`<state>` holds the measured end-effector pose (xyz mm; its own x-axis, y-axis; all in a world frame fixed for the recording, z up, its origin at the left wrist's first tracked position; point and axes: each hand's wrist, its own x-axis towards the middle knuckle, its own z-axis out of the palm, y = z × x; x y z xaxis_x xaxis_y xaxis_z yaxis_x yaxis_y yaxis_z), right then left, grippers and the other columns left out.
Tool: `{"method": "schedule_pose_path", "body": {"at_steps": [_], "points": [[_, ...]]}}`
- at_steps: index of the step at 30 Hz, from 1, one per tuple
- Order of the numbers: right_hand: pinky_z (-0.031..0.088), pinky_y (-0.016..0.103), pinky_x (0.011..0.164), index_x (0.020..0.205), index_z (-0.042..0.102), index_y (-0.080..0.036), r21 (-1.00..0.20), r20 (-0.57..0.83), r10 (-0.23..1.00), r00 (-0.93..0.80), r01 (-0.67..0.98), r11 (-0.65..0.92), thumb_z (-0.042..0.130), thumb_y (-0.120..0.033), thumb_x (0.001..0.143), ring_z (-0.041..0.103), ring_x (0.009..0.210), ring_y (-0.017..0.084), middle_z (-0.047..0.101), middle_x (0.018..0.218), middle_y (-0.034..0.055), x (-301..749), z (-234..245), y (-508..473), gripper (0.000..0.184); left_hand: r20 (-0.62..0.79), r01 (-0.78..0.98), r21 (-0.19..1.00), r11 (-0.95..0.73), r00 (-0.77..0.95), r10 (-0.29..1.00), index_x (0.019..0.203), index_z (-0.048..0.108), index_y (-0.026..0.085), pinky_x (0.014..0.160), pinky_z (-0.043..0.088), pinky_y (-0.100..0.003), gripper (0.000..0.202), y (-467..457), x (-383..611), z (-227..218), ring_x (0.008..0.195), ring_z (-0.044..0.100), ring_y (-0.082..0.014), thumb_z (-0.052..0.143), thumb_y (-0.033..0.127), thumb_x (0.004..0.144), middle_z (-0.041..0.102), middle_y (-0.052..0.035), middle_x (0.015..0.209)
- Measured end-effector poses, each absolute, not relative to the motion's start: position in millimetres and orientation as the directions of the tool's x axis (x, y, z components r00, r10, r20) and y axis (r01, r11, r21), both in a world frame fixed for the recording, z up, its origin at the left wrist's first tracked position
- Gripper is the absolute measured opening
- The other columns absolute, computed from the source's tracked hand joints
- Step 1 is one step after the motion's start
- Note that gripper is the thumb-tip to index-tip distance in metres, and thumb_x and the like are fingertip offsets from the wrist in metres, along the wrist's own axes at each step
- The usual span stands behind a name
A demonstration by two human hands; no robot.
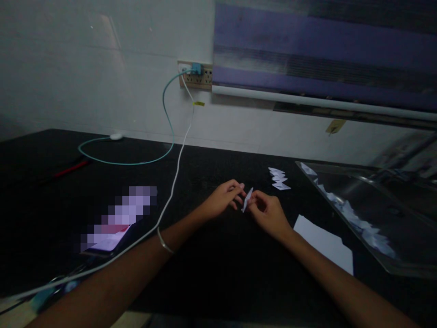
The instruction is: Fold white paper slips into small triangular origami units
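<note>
A black countertop (211,273) is stretching across the whole lower view, running back to a pale wall. A purple-striped roller blind (324,45) is hanging over the upper right. At the right, a steel sink (392,214) is sitting sunk into the counter, and white paper scraps (355,221) are lying in a line along its basin.

Just left of the sink, a plain white sheet of paper (324,243) is lying flat on the counter, beside the person's right forearm. On the left side, a phone (109,239) is lying face up with its screen glowing. A white cable (177,168) is running from the wall socket (196,77) down across the counter past the phone, while a teal cable (167,114) is looping from the same socket over to the far left.

The left hand (223,198) and right hand (269,214) are meeting near the middle of the counter, fingertips facing each other. A little stack of folded paper bits (279,179) is lying behind the right hand, near the sink's corner.

Between the hands, a small folded paper piece (247,199) is standing tilted just above the counter. The left thumb and fingers are closing on its upper part, and the right fingertips are pinching its lower edge; the remaining fingers are curling in loosely. A thin bangle (164,241) is circling the left wrist.
</note>
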<state>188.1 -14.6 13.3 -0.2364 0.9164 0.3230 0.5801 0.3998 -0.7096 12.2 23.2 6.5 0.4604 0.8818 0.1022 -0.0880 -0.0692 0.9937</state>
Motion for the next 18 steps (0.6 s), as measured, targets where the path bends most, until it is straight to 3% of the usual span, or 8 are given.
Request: {"method": "schedule_pose_path", "body": {"at_steps": [3,7,13,18], "points": [[0.037,0.024,0.055,0.076,0.062,-0.017,-0.612,0.362,0.904,-0.228,0.672,0.415,0.051,-0.018,0.083,0.054,0.056,0.011,0.059,0.063,-0.0013,188.7,17.5,-16.3,0.013,0.064,-0.161,0.987,0.008,0.442,0.895,0.092,0.054,0.014,0.053,0.049,-0.020,0.027,25.6,12.7,5.7,0.069,0.066,-0.0117,0.058,0.041,0.090,0.065,-0.0076,0.096],[0.035,0.024,0.054,0.077,0.063,-0.017,-0.569,0.376,0.908,-0.185,0.727,0.384,0.051,-0.019,0.083,0.054,0.054,0.012,0.058,0.061,-0.0015,189.9,19.4,-16.9,0.013,0.052,-0.199,0.979,0.035,0.416,0.908,0.092,0.054,0.014,0.053,0.049,-0.019,0.024,25.3,12.2,7.3,0.071,0.067,-0.0120,0.062,0.036,0.088,0.064,-0.0066,0.092],[0.034,0.024,0.052,0.072,0.061,-0.018,-0.600,0.372,0.916,-0.149,0.714,0.360,0.054,-0.019,0.081,0.052,0.053,0.012,0.057,0.060,-0.0014,190.6,14.5,-14.6,0.011,0.046,-0.231,0.971,0.063,0.436,0.899,0.092,0.056,0.013,0.058,0.052,-0.020,0.028,16.6,15.8,10.8,0.080,0.065,-0.0135,0.068,0.037,0.083,0.063,-0.0072,0.096],[0.035,0.024,0.051,0.075,0.064,-0.018,-0.618,0.381,0.908,-0.173,0.683,0.389,0.054,-0.029,0.087,0.050,0.051,0.012,0.055,0.056,-0.0018,189.1,17.5,-14.5,0.019,0.042,-0.254,0.965,0.071,0.416,0.908,0.092,0.059,0.013,0.056,0.048,-0.018,0.027,13.6,17.8,12.2,0.081,0.062,-0.0123,0.069,0.035,0.081,0.063,-0.0080,0.098]]}}
